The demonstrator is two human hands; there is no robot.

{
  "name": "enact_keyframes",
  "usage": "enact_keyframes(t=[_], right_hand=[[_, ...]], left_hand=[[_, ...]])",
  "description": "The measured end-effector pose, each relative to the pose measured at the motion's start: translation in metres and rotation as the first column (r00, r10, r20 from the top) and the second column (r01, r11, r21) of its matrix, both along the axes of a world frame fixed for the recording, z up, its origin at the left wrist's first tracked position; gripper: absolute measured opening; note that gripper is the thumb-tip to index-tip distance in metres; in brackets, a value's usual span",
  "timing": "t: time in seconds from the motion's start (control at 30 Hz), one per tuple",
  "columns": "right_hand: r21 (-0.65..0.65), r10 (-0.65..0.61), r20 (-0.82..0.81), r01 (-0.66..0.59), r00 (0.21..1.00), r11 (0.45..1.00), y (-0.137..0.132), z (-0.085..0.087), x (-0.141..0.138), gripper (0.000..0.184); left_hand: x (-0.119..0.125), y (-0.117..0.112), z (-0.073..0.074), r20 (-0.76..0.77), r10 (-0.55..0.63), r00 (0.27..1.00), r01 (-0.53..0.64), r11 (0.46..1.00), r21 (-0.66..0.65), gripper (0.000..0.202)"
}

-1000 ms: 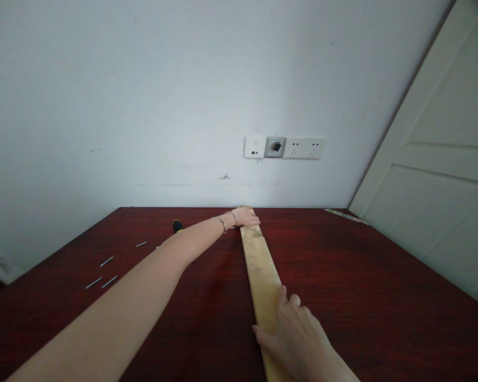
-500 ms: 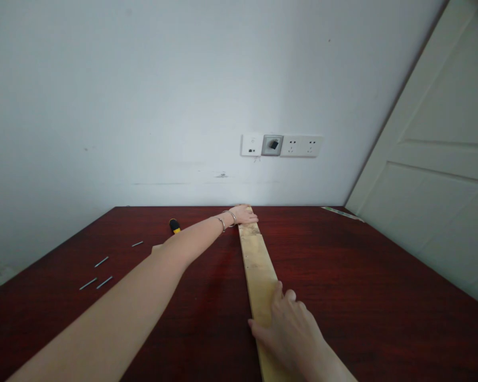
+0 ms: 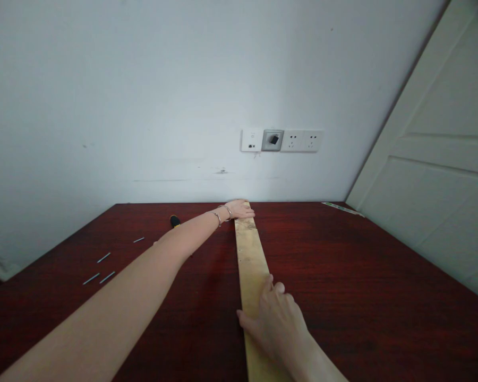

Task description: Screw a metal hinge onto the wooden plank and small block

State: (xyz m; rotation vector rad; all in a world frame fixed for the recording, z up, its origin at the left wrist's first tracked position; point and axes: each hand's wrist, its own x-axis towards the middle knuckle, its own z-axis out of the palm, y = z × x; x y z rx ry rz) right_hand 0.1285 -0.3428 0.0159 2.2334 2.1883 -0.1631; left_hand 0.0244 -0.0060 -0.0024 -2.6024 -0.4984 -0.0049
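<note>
A long pale wooden plank (image 3: 250, 254) lies on the dark red table, running from the wall toward me. My left hand (image 3: 241, 208), with two bangles on its wrist, grips across the plank's far end close to the wall. Nearer to me, my right hand (image 3: 282, 317) clasps the plank with its thumb over the left edge and fingers along the right edge. The plank's near end runs out of the picture below. Dark stains and small holes mark its surface.
Several metal nails (image 3: 104, 258) lie on the table (image 3: 366, 297) at the left. Part of a tool with a black and yellow handle (image 3: 175, 220) shows behind my left forearm. A thin strip (image 3: 342, 209) is at the far right. Wall sockets (image 3: 302, 141) and a white door (image 3: 442, 159) border the table.
The plank has shifted slightly left and its angle has turned a little, with both hands still gripping it. The view has tilted slightly.
</note>
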Motion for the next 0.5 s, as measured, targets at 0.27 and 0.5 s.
enact_keyframes(t=[0.27, 0.5], right_hand=[[0.009, 0.016, -0.027, -0.016, 1.000, 1.000, 0.003, -0.002, -0.007, 0.085], [-0.007, 0.004, -0.050, -0.005, 0.999, 1.000, 0.004, -0.003, -0.007, 0.089]], left_hand=[[-0.014, 0.001, -0.001, -0.093, -0.052, 0.994, 0.046, 0.997, -0.068, 0.035], [-0.019, 0.002, -0.004, -0.059, -0.032, 0.998, 0.027, 0.996, -0.086, 0.037]])
